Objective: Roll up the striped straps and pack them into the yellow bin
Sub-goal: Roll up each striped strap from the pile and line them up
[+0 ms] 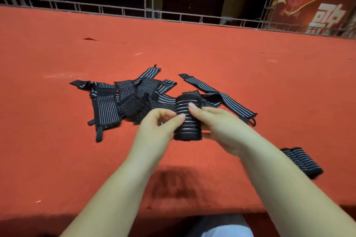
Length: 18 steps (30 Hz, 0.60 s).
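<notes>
Rolled strap [187,119] pinched by left hand [159,121] and right hand [215,123], keeping coil tight. Unrolled straps [125,98] heaped beyond on surface [57,54]. Yellow bin unseen.

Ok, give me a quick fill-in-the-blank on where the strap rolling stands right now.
1. Both hands hold a ____ strap above the cloth.
2. The table covering is ____ in colour.
3. The unrolled straps lie in a pile to the ____ of the held one.
4. Finished rolls lie beside the ____ forearm.

Missing: rolled; red; left; right
</notes>
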Tool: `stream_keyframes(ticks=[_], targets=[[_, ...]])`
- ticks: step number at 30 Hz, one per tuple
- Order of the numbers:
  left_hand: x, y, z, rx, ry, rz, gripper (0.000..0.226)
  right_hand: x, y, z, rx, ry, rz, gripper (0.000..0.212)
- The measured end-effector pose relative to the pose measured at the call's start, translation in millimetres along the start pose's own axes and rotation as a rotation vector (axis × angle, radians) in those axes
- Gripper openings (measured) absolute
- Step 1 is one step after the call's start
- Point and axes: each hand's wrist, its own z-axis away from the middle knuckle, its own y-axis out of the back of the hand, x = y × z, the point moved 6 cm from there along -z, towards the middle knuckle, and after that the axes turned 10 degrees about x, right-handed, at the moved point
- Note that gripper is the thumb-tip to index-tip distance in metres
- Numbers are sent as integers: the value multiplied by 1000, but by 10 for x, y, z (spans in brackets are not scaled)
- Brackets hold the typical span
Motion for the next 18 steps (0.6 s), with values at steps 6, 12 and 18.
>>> stream_keyframes(ticks=[6,12,18], targets=[[-361,-681,55,-279,299,34,8,253,705,-75,55,-206,20,29],[-667,-1282,171,-394,471,45,9,508,1350,40,27,-339,7,16],[-864,-1958,221,-441,505,-15,11,691,2040,37,166,-380,66,19]])
